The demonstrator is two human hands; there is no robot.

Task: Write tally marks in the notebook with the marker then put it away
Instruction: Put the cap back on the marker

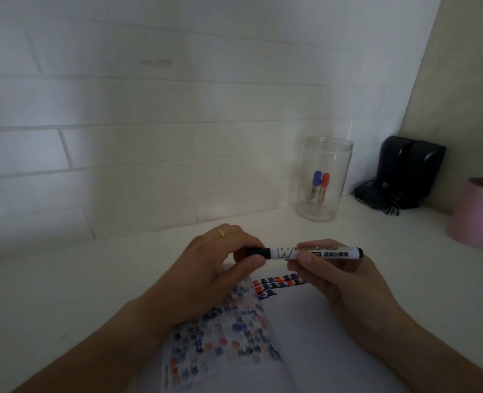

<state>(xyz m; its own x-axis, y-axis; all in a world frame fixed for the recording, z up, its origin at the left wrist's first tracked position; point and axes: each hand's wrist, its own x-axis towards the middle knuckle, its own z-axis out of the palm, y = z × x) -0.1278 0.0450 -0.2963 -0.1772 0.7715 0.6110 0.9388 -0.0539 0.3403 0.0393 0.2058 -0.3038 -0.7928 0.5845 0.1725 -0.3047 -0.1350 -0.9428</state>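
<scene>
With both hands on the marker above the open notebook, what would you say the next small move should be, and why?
Probably pull the black cap off: the left hand pinches the cap end while the right hand holds the barrel of the marker level over the notebook. I cannot tell whether the cap is coming off or going on, but the right page is mostly blank.

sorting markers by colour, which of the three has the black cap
The marker held level in both hands over the notebook. The two standing in the jar have blue and red caps.
</scene>
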